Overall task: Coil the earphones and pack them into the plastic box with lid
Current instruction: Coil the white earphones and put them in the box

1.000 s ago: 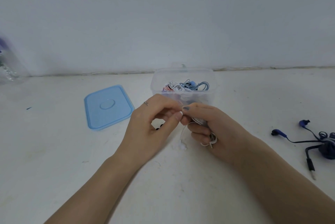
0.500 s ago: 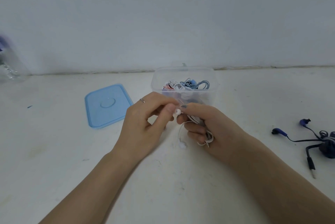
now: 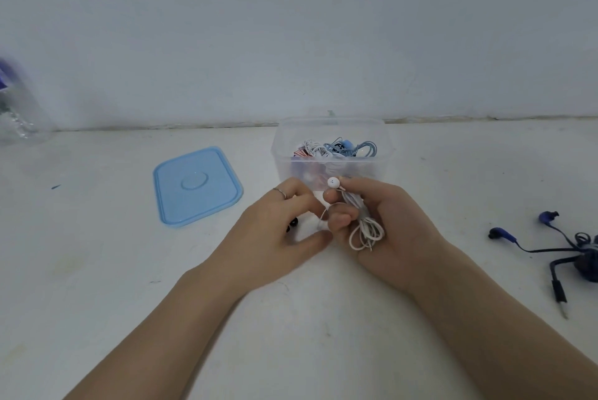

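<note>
My right hand [image 3: 391, 228] grips a coiled bundle of white earphones [image 3: 365, 231], with one white earbud poking out above its thumb. My left hand [image 3: 275, 234] sits just to the left and pinches a loose loop of the white cable between thumb and fingers. Behind both hands stands the clear plastic box [image 3: 333, 128], open, holding several coiled earphones in white, blue and red. Its light blue lid [image 3: 195, 184] lies flat on the table to the left of the box.
Dark blue earphones [image 3: 563, 251], partly coiled, lie on the white table at the right edge, jack plug towards me. A small black object [image 3: 293, 224] peeks out under my left hand. A clear bottle [image 3: 16, 108] stands at the far left by the wall.
My right hand has turned so the white coil now faces up. The earbud has moved from between my fingertips to above my right thumb. My left hand has dropped slightly onto the loose loop.
</note>
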{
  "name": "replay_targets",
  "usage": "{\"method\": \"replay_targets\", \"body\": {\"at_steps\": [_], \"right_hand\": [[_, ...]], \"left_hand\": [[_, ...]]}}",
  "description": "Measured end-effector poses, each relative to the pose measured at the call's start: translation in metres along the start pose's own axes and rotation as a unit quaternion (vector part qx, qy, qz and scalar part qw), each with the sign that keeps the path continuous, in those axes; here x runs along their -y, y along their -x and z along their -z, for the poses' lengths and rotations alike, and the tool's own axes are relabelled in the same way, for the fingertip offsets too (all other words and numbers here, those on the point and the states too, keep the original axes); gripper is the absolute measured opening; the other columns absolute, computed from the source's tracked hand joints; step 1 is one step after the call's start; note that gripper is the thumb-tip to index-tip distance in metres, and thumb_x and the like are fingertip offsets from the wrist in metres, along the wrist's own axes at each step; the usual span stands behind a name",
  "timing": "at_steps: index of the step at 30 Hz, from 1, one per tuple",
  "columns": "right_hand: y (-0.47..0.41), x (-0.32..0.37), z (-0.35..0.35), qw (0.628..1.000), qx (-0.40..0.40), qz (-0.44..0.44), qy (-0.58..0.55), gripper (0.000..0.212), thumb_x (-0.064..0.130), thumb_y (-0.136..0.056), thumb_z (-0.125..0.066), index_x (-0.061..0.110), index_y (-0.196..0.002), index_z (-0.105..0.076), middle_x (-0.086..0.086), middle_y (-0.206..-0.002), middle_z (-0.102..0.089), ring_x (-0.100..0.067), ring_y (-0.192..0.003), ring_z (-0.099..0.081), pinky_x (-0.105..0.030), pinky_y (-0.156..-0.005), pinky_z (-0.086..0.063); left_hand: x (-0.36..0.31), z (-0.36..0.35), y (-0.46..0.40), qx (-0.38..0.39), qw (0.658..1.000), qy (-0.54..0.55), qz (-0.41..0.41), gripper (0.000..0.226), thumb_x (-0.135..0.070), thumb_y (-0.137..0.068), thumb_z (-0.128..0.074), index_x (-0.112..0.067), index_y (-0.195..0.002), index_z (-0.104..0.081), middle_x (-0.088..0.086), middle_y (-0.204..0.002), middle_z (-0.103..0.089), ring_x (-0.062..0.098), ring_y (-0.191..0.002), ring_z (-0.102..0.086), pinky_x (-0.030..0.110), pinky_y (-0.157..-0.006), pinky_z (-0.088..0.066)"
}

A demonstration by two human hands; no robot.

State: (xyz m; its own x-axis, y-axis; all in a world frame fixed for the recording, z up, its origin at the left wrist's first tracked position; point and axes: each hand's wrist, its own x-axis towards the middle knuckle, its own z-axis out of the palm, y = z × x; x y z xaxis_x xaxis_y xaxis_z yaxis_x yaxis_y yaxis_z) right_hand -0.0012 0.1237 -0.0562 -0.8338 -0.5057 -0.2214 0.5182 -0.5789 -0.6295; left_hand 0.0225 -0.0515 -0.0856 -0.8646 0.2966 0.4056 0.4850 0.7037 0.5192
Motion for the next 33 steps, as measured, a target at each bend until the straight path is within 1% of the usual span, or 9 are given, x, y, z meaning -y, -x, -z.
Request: {"method": "replay_targets", "body": {"at_steps": [4,11,15,19,22,24,26,29,33], "right_hand": [[-0.001,0.002,0.003,1.000,-0.001,0.012,-0.001,0.010,0.006,-0.082,-0.061,0.005,-0.091,-0.064,-0.009,-0.077,-0.058,-0.011,-0.049,-0.040,-0.021,-0.047,-0.046],[-0.006,-0.006,0.001,0.976,-0.049,0.087,0.194,0.029,0.003,-0.097,-0.051,0.015,-0.108,-0.074,-0.010,-0.092,-0.063,-0.016,-0.059,-0.050,-0.028,-0.052,-0.047],[-0.007,-0.016,0.001,0.927,-0.080,0.121,0.347,0.011,0.010,-0.093,-0.062,0.007,-0.096,-0.072,-0.010,-0.070,-0.049,-0.014,-0.052,-0.042,-0.026,-0.043,-0.035],[-0.008,-0.017,0.003,0.903,-0.089,0.113,0.405,0.016,0.020,-0.092,-0.065,0.004,-0.092,-0.067,-0.002,-0.052,-0.043,-0.014,-0.040,-0.036,-0.025,-0.041,-0.027],[-0.006,-0.015,0.002,0.911,-0.068,0.113,0.391,0.017,0.018,-0.094,-0.062,0.003,-0.088,-0.065,-0.012,-0.063,-0.047,-0.014,-0.041,-0.032,-0.021,-0.038,-0.027],[-0.005,-0.015,0.001,0.913,-0.047,0.122,0.387,0.018,0.018,-0.095,-0.061,0.003,-0.087,-0.066,-0.012,-0.065,-0.050,-0.015,-0.041,-0.029,-0.019,-0.035,-0.026],[-0.004,-0.015,0.000,0.908,-0.034,0.130,0.396,0.020,0.020,-0.097,-0.060,0.007,-0.084,-0.067,0.000,-0.056,-0.052,-0.014,-0.038,-0.026,-0.017,-0.035,-0.024],[-0.004,-0.015,0.000,0.906,-0.040,0.131,0.400,0.022,0.022,-0.096,-0.062,0.015,-0.077,-0.069,0.011,-0.049,-0.053,-0.012,-0.036,-0.025,-0.017,-0.035,-0.024],[-0.004,-0.014,0.001,0.912,-0.040,0.130,0.386,0.021,0.022,-0.095,-0.063,0.012,-0.078,-0.071,-0.011,-0.068,-0.053,-0.015,-0.042,-0.024,-0.018,-0.036,-0.024]], "left_hand": [[0.000,0.007,-0.002,-0.039,0.999,0.020,0.012,0.010,-0.022,-0.093,-0.066,-0.025,-0.084,-0.062,-0.012,-0.092,-0.056,0.010,-0.075,-0.051,0.014,-0.065,-0.038],[-0.002,0.019,-0.003,-0.058,0.982,0.147,0.099,0.014,-0.021,-0.100,-0.061,-0.025,-0.088,-0.065,0.008,-0.074,-0.055,0.017,-0.067,-0.046,0.021,-0.063,-0.037],[-0.002,0.019,-0.004,-0.090,0.967,0.201,0.128,0.012,-0.019,-0.096,-0.069,-0.021,-0.089,-0.059,-0.012,-0.064,-0.044,0.006,-0.061,-0.038,0.017,-0.059,-0.034],[-0.001,0.018,-0.004,-0.096,0.960,0.233,0.120,0.016,-0.011,-0.093,-0.072,-0.016,-0.093,-0.057,-0.001,-0.076,-0.060,0.012,-0.069,-0.047,0.023,-0.065,-0.040],[0.000,0.018,-0.004,-0.088,0.962,0.232,0.113,0.014,-0.007,-0.093,-0.071,-0.016,-0.093,-0.061,-0.003,-0.082,-0.067,0.010,-0.070,-0.053,0.017,-0.068,-0.041],[0.002,0.017,-0.003,-0.077,0.962,0.242,0.099,0.014,-0.004,-0.093,-0.070,-0.016,-0.096,-0.066,0.005,-0.090,-0.072,0.018,-0.082,-0.066,0.025,-0.076,-0.048],[0.004,0.017,-0.002,-0.078,0.962,0.250,0.078,0.017,0.000,-0.092,-0.066,-0.015,-0.099,-0.071,0.007,-0.098,-0.072,0.029,-0.091,-0.070,0.035,-0.082,-0.052],[0.002,0.019,-0.003,-0.087,0.963,0.248,0.062,0.026,0.003,-0.090,-0.058,-0.013,-0.100,-0.076,0.005,-0.103,-0.067,0.029,-0.088,-0.068,0.038,-0.083,-0.055],[0.000,0.018,-0.004,-0.100,0.960,0.253,0.071,0.029,0.012,-0.094,-0.057,-0.008,-0.102,-0.077,0.008,-0.099,-0.066,0.018,-0.082,-0.071,0.025,-0.081,-0.055]]}}
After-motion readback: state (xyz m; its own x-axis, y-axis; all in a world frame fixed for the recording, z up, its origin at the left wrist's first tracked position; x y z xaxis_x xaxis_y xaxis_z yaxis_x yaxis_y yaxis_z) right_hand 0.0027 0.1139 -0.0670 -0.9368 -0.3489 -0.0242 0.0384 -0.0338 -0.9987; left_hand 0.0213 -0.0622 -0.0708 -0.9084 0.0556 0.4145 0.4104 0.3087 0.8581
